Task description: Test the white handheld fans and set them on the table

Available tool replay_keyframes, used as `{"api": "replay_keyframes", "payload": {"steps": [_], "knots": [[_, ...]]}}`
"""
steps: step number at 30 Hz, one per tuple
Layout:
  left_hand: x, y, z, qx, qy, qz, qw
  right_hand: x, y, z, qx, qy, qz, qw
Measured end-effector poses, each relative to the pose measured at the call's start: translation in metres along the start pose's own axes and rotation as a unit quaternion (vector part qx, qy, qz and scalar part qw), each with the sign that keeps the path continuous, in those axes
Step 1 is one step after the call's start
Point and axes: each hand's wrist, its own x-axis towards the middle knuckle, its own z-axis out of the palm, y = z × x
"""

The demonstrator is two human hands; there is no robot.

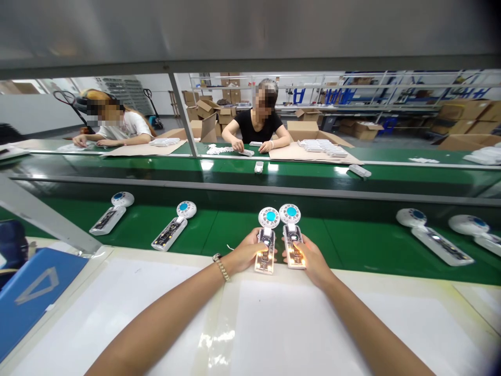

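My left hand [246, 253], with a bracelet at the wrist, is closed around a white handheld device [267, 235]. My right hand [315, 261] grips a second white handheld device [291, 233] of the same kind. Both stand side by side, heads up, over the near edge of the green belt. Each has a round head with a blue centre and a handle whose circuit board is exposed. Orange lights glow low on both boards, and my thumbs press on the fronts. The fingers behind the handles are mostly hidden.
More such devices lie on the green belt [219, 230], two left [170, 233] and two right [442, 245]. A white worktop [274, 324] is nearest me; a blue folder [39, 292] lies left. Beyond metal rails, two people [256, 122] work beside cardboard and white parts. A shelf hangs overhead.
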Motion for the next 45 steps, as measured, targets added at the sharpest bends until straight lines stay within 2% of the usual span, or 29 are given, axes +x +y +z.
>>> {"api": "replay_keyframes", "payload": {"steps": [13,22,45], "knots": [[-0.0044,0.0057,0.0057,-0.036,-0.019,0.018,0.999,-0.0003,-0.0002,-0.0027,-0.007,-0.020,0.002,1.000],[-0.0010,0.0030,0.0041,-0.018,0.008,0.019,1.000,0.0003,0.0012,-0.0021,-0.015,-0.013,0.013,1.000],[0.0014,0.0001,-0.0003,-0.012,0.001,0.013,1.000,0.0029,0.0013,-0.0022,-0.006,-0.014,0.008,1.000]]}}
